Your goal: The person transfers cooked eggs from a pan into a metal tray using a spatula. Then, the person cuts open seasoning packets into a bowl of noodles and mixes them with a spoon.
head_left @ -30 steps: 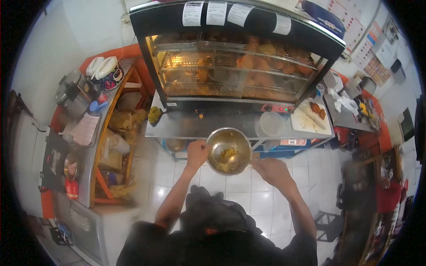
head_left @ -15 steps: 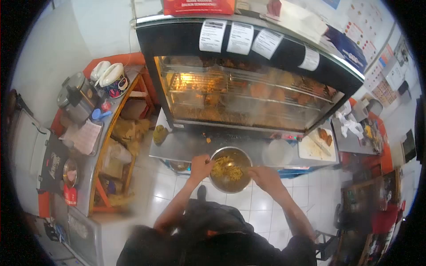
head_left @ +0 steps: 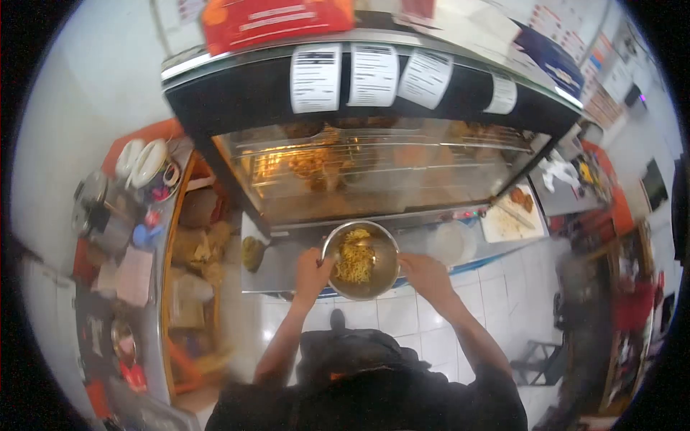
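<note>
A round metal bowl (head_left: 384, 271) with yellow noodle-like food (head_left: 356, 260) in it is held between both hands at the front edge of the metal counter (head_left: 277, 269). My left hand (head_left: 313, 273) is closed on the bowl's left rim. On the opposite side, my right hand (head_left: 424, 274) grips the right rim. The food lies in a clump from the top of the bowl down its middle. Part of each hand's fingers is hidden by the rim.
Behind the bowl stands a lit glass display cabinet (head_left: 374, 169). A white cutting board (head_left: 509, 224) with a knife and brown food pieces is at the right, beside a pale round container (head_left: 454, 243). A green-yellow item (head_left: 252, 253) sits at the counter's left end.
The food has shifted from a spread across the bowl to a taller clump. My hands and the bowl sit slightly higher in view, and the camera view has moved closer to the cabinet.
</note>
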`<state>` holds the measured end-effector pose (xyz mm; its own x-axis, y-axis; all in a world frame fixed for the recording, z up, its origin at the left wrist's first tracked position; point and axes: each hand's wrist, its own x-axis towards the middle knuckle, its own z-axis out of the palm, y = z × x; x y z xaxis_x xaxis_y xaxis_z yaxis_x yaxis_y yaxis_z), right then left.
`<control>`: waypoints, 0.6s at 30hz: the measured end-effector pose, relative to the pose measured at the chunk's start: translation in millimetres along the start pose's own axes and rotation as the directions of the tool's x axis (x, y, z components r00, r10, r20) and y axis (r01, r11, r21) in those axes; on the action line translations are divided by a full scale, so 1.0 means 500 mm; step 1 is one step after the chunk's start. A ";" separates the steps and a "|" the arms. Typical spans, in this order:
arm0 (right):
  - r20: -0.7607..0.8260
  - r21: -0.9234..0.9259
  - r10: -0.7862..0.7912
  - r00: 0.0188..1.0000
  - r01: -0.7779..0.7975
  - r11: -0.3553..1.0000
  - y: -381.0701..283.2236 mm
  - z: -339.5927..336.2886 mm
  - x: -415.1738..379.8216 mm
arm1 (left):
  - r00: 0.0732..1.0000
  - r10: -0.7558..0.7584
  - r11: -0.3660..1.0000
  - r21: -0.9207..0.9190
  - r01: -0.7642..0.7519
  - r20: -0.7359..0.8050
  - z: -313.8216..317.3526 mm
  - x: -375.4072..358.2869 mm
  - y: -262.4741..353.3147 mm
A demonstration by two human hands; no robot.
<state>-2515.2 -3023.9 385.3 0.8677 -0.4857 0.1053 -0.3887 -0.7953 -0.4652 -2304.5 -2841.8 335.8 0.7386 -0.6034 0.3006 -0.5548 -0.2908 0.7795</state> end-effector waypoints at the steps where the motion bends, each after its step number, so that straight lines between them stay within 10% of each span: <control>1: -0.016 0.115 -0.016 1.000 0.018 0.993 -0.029 -0.008 -0.001 | 0.998 -0.061 0.998 -0.006 0.060 -0.014 -0.002 0.004 0.000; 7: 0.340 -0.037 0.093 0.936 -0.086 0.996 -0.065 -0.057 -0.017 | 0.997 -0.073 0.995 0.058 0.075 -0.033 -0.014 0.047 -0.088; 13: -0.023 0.032 -0.037 0.999 0.037 0.999 -0.040 0.056 0.014 | 0.999 -0.032 0.997 0.069 0.029 0.042 0.018 0.046 -0.047; 15: 0.077 0.017 -0.093 0.993 0.092 0.996 -0.052 0.039 -0.024 | 0.957 -0.276 0.960 0.067 0.271 0.094 0.000 0.053 -0.067; 18: 0.243 -0.084 -0.015 0.970 0.036 0.996 -0.052 0.024 -0.005 | 0.977 -0.214 0.976 0.043 0.214 -0.020 -0.009 0.044 -0.106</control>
<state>-2503.4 -2997.6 386.8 0.9226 -0.3713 -0.1047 -0.3818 -0.8400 -0.3855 -2257.0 -2836.3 303.9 0.8476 -0.5123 0.1381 -0.3996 -0.4452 0.8013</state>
